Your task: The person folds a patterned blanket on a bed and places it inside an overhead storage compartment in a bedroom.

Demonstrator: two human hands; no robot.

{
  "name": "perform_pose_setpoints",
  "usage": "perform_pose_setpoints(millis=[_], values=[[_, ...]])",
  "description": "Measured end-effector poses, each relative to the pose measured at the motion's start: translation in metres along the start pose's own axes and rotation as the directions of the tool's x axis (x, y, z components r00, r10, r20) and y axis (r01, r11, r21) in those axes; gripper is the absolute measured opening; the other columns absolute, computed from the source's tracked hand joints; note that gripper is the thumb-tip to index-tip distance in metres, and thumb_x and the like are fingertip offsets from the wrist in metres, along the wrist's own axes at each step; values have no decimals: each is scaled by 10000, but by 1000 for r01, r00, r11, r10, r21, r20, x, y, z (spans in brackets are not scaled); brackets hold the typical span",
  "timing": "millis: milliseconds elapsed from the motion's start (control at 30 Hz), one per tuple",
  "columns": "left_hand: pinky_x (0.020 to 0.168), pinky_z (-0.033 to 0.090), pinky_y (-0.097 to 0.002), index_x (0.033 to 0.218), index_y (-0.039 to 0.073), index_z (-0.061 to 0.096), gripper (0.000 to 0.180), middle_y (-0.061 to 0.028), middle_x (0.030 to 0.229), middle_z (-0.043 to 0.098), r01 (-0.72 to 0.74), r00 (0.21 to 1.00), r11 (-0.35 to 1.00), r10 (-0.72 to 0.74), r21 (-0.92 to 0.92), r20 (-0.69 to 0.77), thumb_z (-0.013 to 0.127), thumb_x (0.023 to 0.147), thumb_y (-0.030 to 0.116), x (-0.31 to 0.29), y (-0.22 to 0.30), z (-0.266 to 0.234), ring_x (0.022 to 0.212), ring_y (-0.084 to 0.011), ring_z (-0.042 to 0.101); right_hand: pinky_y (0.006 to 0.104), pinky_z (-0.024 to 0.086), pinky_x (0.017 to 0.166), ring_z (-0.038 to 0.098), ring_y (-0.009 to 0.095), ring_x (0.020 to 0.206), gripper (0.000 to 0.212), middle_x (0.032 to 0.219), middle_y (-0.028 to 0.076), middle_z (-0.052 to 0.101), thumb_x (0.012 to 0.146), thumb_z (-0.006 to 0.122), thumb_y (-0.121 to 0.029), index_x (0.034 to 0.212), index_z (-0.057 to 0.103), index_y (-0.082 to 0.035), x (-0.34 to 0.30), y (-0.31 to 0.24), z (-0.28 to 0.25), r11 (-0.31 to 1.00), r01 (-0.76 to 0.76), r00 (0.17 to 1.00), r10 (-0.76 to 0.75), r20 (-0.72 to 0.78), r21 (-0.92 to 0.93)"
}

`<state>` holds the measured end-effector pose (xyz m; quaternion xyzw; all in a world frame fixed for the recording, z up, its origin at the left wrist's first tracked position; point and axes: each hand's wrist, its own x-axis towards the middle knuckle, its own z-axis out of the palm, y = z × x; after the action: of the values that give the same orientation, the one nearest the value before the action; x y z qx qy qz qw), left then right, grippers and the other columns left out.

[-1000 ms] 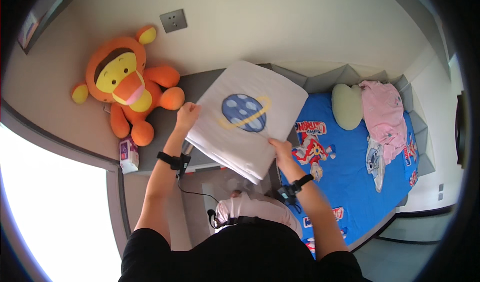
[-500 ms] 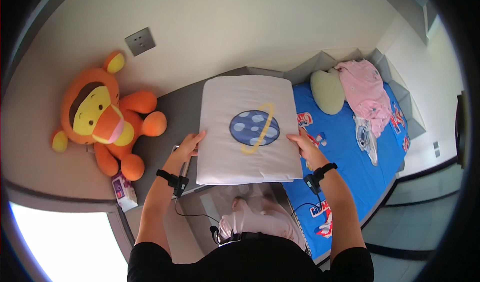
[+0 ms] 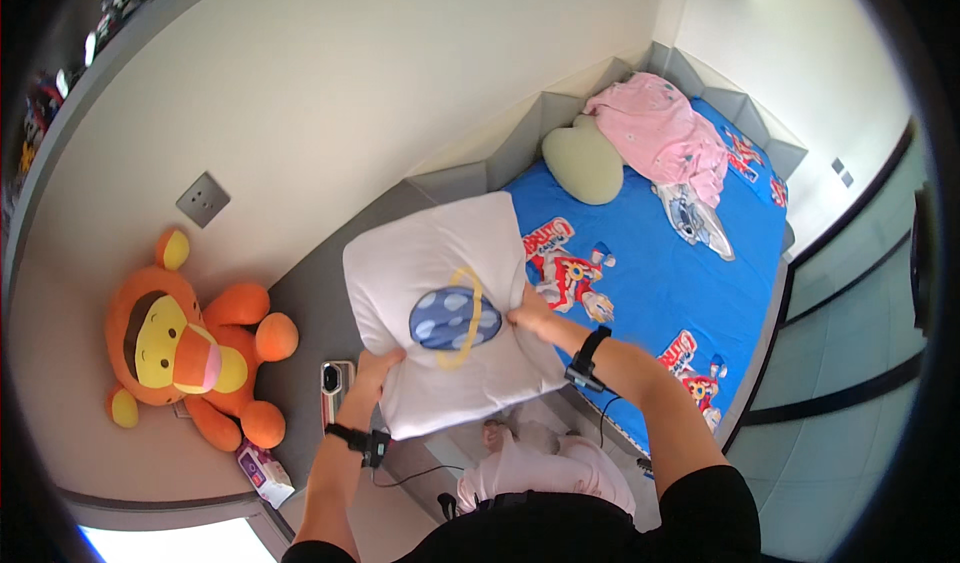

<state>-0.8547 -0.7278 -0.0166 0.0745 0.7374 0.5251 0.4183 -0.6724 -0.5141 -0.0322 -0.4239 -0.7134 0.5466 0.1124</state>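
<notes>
Between my hands I hold a soft, square white cushion [image 3: 435, 248] with a blue spotted planet and yellow ring on its face. It is tilted, its upper edge over the grey ledge and the blue bed. My left hand [image 3: 376, 371] grips its lower left side, thumb on top. At the right side, my right hand [image 3: 532, 315] presses in with the thumb on top, denting the fabric. The fingers beneath are hidden by the cushion. Beside my left hand, a phone [image 3: 334, 381] lies on the grey ledge.
An orange and yellow plush tiger [image 3: 190, 348] sits at the left by a tissue pack [image 3: 265, 475]. The bed with its blue printed sheet [image 3: 640, 293] is at the right, holding a green pillow [image 3: 585, 163] and a pink blanket [image 3: 660, 133]. Glass panels [image 3: 850, 363] stand far right.
The cushion has turned counterclockwise and moved left and down in view, its sides now squeezed and puffed. Both hands have moved with it. The view has shifted, showing more of the bed.
</notes>
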Motion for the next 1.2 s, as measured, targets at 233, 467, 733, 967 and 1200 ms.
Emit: perform_pose_setpoints(millis=[233,467,733,967,1200], values=[[798,383,-312,1083,-32,391,534,-114,1044,479,-441,885,895,447,-70,129,622,604,14,-62,-56,47,934,-193,472,375,377,754,460,359,892,471,946,217,485,558,531,-60,1013,421,-10,-89,77,-2,952,247,957,-269,-105,-183],[762,403,-293,1006,-52,446,456,-112,961,530,-593,786,804,564,50,254,629,591,-13,-134,-23,123,867,-172,510,376,359,759,436,352,908,411,974,184,466,571,542,-58,974,461,-30,-178,97,-78,926,354,893,-376,-249,-129],[735,408,-292,899,-8,524,371,-119,903,560,-728,627,682,626,65,464,663,557,24,-193,-18,216,847,-203,533,351,392,742,503,284,866,276,890,152,540,626,498,-66,894,535,-14,-285,150,-153,915,286,752,-399,-524,-285],[668,402,-346,913,43,500,348,-143,897,503,-914,154,394,557,-96,816,585,575,37,-231,-1,299,821,-311,477,360,355,802,464,222,921,321,1052,173,462,753,427,-154,1016,449,28,-392,186,-160,916,290,513,95,-853,277],[592,377,-354,804,-20,455,274,-167,767,460,-811,-190,428,452,-399,872,517,538,-16,-219,1,331,727,-326,460,358,354,802,464,225,923,328,1054,172,462,753,428,-157,1024,444,27,-386,165,-165,897,199,454,272,-848,394]])
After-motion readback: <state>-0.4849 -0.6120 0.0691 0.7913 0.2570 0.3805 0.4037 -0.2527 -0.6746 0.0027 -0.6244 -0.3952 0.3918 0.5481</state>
